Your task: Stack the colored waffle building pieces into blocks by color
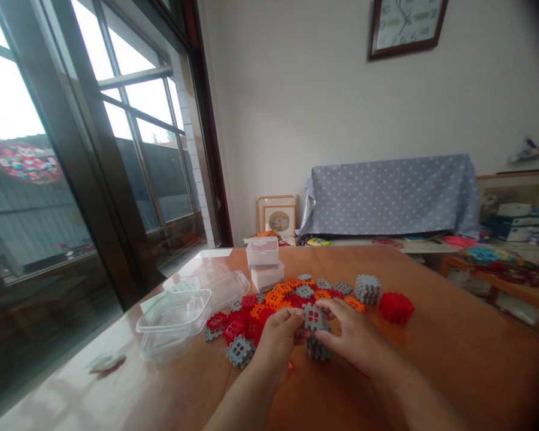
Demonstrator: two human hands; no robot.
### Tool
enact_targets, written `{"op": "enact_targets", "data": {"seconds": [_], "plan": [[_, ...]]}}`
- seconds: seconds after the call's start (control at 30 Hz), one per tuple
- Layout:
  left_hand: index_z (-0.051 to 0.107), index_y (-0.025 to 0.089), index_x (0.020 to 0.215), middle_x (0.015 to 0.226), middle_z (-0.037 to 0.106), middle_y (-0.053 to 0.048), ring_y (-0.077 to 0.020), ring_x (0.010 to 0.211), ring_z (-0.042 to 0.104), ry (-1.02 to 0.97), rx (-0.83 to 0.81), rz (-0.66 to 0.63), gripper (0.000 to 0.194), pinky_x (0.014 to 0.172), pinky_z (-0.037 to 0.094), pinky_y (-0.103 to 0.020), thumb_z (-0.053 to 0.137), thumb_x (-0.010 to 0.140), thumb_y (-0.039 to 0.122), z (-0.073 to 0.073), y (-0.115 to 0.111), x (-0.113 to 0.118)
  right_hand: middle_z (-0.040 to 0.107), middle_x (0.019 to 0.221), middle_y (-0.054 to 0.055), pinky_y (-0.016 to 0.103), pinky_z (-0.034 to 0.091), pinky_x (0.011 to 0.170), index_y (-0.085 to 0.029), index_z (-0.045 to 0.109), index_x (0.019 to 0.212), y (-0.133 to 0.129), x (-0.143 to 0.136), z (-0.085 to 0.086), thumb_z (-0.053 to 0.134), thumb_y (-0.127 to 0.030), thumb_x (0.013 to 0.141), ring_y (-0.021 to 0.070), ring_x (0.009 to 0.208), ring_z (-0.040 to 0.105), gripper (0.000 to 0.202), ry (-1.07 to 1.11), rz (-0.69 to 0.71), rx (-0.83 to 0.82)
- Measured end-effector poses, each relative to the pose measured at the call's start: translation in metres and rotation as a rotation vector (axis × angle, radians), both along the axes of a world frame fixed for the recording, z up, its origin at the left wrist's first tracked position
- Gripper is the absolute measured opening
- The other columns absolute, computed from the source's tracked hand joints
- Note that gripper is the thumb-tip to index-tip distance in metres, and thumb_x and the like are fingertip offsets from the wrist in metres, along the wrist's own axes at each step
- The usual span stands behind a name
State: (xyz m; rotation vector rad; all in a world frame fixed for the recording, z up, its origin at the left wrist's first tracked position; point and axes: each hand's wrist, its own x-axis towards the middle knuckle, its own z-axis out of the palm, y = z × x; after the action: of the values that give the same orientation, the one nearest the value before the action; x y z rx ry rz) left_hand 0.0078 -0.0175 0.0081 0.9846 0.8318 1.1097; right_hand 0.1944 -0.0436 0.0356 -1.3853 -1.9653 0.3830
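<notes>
Two forearms (251, 389) reach in over the tabletop (440, 365), and their hands meet near its middle. Between them, held up off the wood, is a grey piece (313, 317), notched round its rim and pierced by a window-like grid. On the left hand (281, 330), thumb and forefinger are clamped on the piece's left side. The right hand (345, 328) has thumb and forefinger apart at its right side, one high, one low; whether they pinch it I can't tell. Just below sits a near stack (318, 351) of grey pieces, partly hidden by the hands.

Beyond the left hand, a loose pile (273, 296) of red, orange and grey pieces spreads towards the far edge (a jumble, some lying tilted on others). Towards the right edge stand a grey stack (367, 290) and, just beside it, a red stack (396, 307).

Two white boxes (265, 263), one on the other, are near the far edge. Clear tubs (175, 311) lie towards the left edge, and a small pale packet (105, 361) rests closer still to that edge. Behind everything, a dotted cloth (390, 194) hangs below a wall clock (406, 27).
</notes>
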Motion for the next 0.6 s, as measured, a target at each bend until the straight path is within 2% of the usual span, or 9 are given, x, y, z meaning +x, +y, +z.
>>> {"op": "enact_targets", "data": {"seconds": [0.1,0.17,0.23,0.37,0.47,0.6], "plan": [[0.067,0.015,0.094,0.087,0.072,-0.007,-0.0143,0.072,0.066,0.019,0.03,0.085,0.039,0.068,0.046,-0.026,0.07,0.082,0.052,0.002,-0.002,0.001,0.068,0.115,0.007,0.038,0.051,0.089,-0.025,0.062,0.119,-0.002,0.006,0.005,0.07,-0.032,0.079,0.0263,0.105,0.064,0.041,0.021,0.01,-0.041],[0.069,0.014,0.106,0.103,0.074,-0.013,-0.0203,0.088,0.07,0.026,0.022,0.153,0.048,0.079,0.05,-0.031,0.062,0.087,0.057,0.002,-0.003,0.001,0.068,0.115,0.006,0.038,0.05,0.091,-0.025,0.062,0.118,-0.001,0.012,0.004,0.069,-0.032,0.079,0.0259,0.106,0.063,0.04,0.033,0.03,-0.063],[0.066,0.013,0.12,0.122,0.07,-0.018,-0.0253,0.108,0.068,0.018,-0.012,0.166,0.059,0.094,0.05,-0.036,0.052,0.091,0.063,0.0,-0.007,0.001,0.068,0.115,0.006,0.039,0.049,0.094,-0.025,0.063,0.118,0.001,0.019,0.001,0.07,-0.033,0.079,0.026,0.107,0.063,0.041,0.029,0.052,-0.083],[0.047,0.01,0.147,0.152,0.048,-0.018,-0.0251,0.138,0.05,-0.013,-0.048,0.106,0.082,0.117,0.036,-0.036,0.037,0.094,0.072,-0.002,-0.016,0.003,0.067,0.115,0.007,0.04,0.048,0.097,-0.024,0.065,0.118,0.007,0.026,-0.007,0.072,-0.033,0.077,0.0265,0.108,0.063,0.043,0.011,0.076,-0.11],[0.031,0.011,0.156,0.162,0.033,-0.013,-0.0224,0.148,0.035,-0.007,-0.05,0.061,0.09,0.122,0.027,-0.032,0.03,0.093,0.075,0.001,-0.024,0.008,0.068,0.116,0.007,0.04,0.049,0.097,-0.023,0.067,0.117,0.009,0.025,-0.009,0.072,-0.032,0.076,0.0269,0.109,0.063,0.042,0.01,0.096,-0.126],[0.019,0.01,0.16,0.165,0.024,-0.009,-0.0207,0.153,0.023,0.004,-0.108,0.02,0.09,0.125,0.019,-0.03,0.023,0.095,0.072,0.01,-0.03,0.013,0.068,0.122,0.008,0.043,0.046,0.102,-0.024,0.067,0.121,0.008,0.026,-0.01,0.076,-0.031,0.074,0.0288,0.114,0.062,0.048,0.042,0.109,-0.15]]}}
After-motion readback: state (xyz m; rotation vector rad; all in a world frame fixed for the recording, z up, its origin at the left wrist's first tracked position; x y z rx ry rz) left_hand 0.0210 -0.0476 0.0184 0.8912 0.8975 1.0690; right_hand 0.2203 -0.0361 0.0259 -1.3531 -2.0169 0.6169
